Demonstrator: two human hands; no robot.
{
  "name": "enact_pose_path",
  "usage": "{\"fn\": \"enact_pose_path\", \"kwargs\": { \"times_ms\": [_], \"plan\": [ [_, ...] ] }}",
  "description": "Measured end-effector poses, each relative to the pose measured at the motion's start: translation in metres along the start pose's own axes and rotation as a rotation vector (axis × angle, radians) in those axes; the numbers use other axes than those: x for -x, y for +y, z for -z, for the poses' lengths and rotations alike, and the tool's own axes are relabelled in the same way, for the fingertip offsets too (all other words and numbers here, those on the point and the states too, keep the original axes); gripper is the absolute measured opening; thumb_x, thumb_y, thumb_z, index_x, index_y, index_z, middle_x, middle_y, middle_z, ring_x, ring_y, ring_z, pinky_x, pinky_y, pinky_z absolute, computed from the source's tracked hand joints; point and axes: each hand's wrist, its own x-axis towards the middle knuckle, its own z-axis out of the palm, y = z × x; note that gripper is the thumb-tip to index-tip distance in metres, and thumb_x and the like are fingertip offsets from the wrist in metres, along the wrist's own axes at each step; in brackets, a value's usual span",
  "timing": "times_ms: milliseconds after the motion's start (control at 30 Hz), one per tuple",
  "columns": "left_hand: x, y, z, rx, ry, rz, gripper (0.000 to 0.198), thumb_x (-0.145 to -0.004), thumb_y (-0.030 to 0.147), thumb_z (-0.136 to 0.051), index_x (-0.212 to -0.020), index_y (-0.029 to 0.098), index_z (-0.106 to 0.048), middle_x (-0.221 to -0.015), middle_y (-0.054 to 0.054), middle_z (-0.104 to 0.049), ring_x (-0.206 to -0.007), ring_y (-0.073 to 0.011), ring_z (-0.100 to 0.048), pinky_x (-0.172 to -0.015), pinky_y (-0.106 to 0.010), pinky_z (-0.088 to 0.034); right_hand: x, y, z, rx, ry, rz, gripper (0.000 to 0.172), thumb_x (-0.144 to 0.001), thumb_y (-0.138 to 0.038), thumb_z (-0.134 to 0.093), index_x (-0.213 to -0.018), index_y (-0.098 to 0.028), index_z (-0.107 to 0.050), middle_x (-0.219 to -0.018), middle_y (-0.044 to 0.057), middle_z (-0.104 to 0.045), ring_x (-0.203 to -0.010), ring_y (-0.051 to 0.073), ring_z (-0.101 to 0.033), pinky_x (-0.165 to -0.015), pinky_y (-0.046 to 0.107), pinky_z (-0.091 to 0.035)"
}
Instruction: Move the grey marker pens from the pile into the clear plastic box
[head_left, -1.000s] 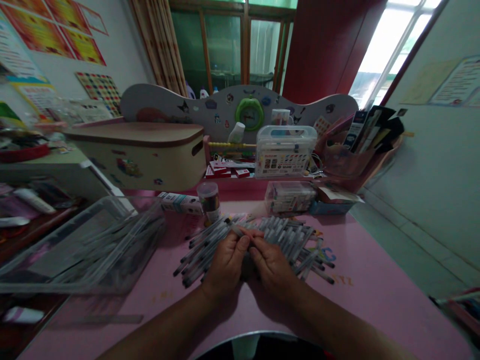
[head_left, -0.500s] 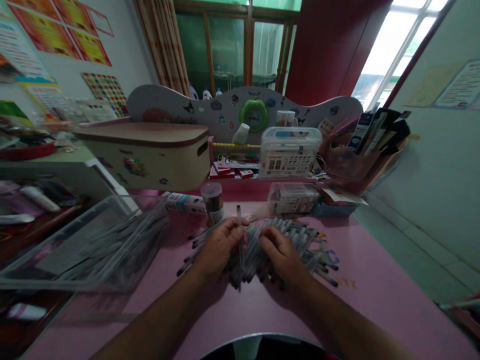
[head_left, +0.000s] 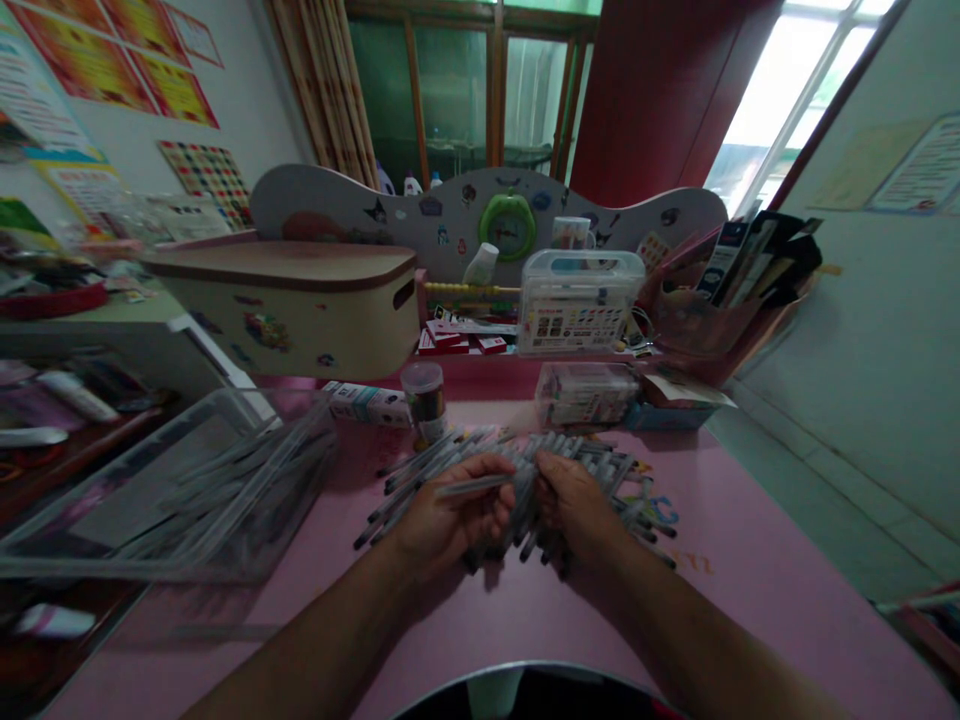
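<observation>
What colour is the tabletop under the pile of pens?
Pink; the head view shows the smooth tabletop under the grey pens best.

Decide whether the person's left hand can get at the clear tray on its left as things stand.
Probably yes. Between the left hand and the clear tray lie only loose pens and bare pink table. The hand is full, though: it grips a pen.
</observation>
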Motion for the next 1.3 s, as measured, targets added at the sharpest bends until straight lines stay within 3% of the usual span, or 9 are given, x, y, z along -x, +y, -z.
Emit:
{"fn": "enact_pose_path", "kwargs": {
  "times_ms": [100, 267, 367, 533, 667, 767, 933, 1133, 1300],
  "plan": [
    [0.001, -0.005, -0.006, -0.051, 0.126, -0.135, 0.037, -0.069, 0.016, -0.081, -0.104, 0.016, -0.072, -0.083, -0.004, -0.072, -0.067, -0.0108, -0.067, -0.062, -0.019, -0.054, -0.002, 0.0, 0.001, 0.008, 0.073, 0.009, 0.057, -0.074, -0.072, -0.065, -0.06, -0.022, -0.041, -0.046, -0.01, -0.03, -0.039, 0.005, -0.021, -0.038, 0.02, -0.015],
    [-0.003, -0.015, -0.009, -0.154, 0.312, -0.227, 0.027, -0.08, 0.035, -0.076, -0.098, 0.014, -0.074, -0.084, -0.008, -0.075, -0.073, -0.0143, -0.07, -0.068, -0.023, -0.058, 0.0, 0.004, -0.001, 0.065, 0.104, 0.099, 0.053, -0.078, -0.069, -0.065, -0.063, -0.022, -0.044, -0.052, -0.008, -0.032, -0.044, 0.007, -0.025, -0.039, 0.021, -0.017],
    [-0.009, -0.016, -0.006, -0.088, 0.333, -0.237, 0.03, -0.077, 0.038, -0.079, -0.091, 0.012, -0.073, -0.084, -0.01, -0.077, -0.08, -0.019, -0.074, -0.073, -0.026, -0.06, 0.001, 0.008, -0.003, 0.103, 0.089, 0.142, 0.048, -0.081, -0.063, -0.065, -0.067, -0.022, -0.045, -0.056, -0.008, -0.034, -0.047, 0.008, -0.027, -0.041, 0.02, -0.02],
    [-0.011, -0.014, -0.002, 0.003, 0.37, -0.24, 0.022, -0.081, 0.031, -0.076, -0.089, 0.011, -0.072, -0.084, -0.011, -0.078, -0.075, -0.0174, -0.075, -0.067, -0.022, -0.06, 0.001, 0.008, -0.004, -0.007, 0.044, 0.149, 0.038, -0.078, -0.055, -0.072, -0.09, -0.024, -0.053, -0.06, -0.009, -0.041, -0.044, 0.008, -0.027, -0.039, 0.019, -0.019],
    [-0.01, -0.015, -0.002, 0.008, 0.365, -0.234, 0.02, -0.083, 0.029, -0.075, -0.09, 0.011, -0.071, -0.084, -0.011, -0.078, -0.076, -0.0176, -0.075, -0.066, -0.022, -0.061, 0.002, 0.006, -0.002, 0.09, 0.065, 0.113, 0.046, -0.084, -0.065, -0.061, -0.072, -0.021, -0.053, -0.056, -0.005, -0.043, -0.045, 0.009, -0.031, -0.04, 0.021, -0.018],
    [-0.009, -0.016, -0.002, -0.006, 0.352, -0.243, 0.022, -0.082, 0.03, -0.076, -0.09, 0.011, -0.071, -0.084, -0.011, -0.078, -0.076, -0.0177, -0.075, -0.067, -0.022, -0.061, 0.003, 0.005, -0.003, 0.163, 0.052, 0.13, 0.049, -0.086, -0.061, -0.06, -0.062, -0.021, -0.048, -0.052, -0.006, -0.038, -0.047, 0.009, -0.03, -0.041, 0.022, -0.021],
    [-0.009, -0.016, -0.002, -0.002, 0.358, -0.249, 0.023, -0.082, 0.032, -0.076, -0.091, 0.011, -0.071, -0.085, -0.011, -0.078, -0.076, -0.0173, -0.075, -0.067, -0.022, -0.061, 0.003, 0.005, -0.006, -0.045, 0.019, 0.091, 0.033, -0.073, -0.044, -0.075, -0.087, -0.024, -0.053, -0.056, -0.011, -0.039, -0.042, 0.008, -0.024, -0.04, 0.02, -0.016],
    [-0.009, -0.016, -0.004, -0.006, 0.358, -0.252, 0.026, -0.08, 0.033, -0.078, -0.09, 0.011, -0.071, -0.083, -0.009, -0.078, -0.075, -0.0171, -0.075, -0.068, -0.022, -0.061, 0.002, 0.006, -0.004, 0.137, 0.037, 0.116, 0.045, -0.087, -0.057, -0.06, -0.063, -0.021, -0.048, -0.052, -0.005, -0.041, -0.046, 0.009, -0.032, -0.041, 0.022, -0.022],
    [-0.008, -0.015, -0.002, -0.019, 0.363, -0.261, 0.028, -0.078, 0.036, -0.079, -0.089, 0.011, -0.071, -0.084, -0.009, -0.078, -0.076, -0.0173, -0.075, -0.067, -0.022, -0.06, 0.004, 0.005, -0.005, -0.012, 0.032, 0.099, 0.027, -0.075, -0.04, -0.072, -0.085, -0.024, -0.051, -0.054, -0.01, -0.039, -0.042, 0.008, -0.025, -0.039, 0.019, -0.017]
  ]
}}
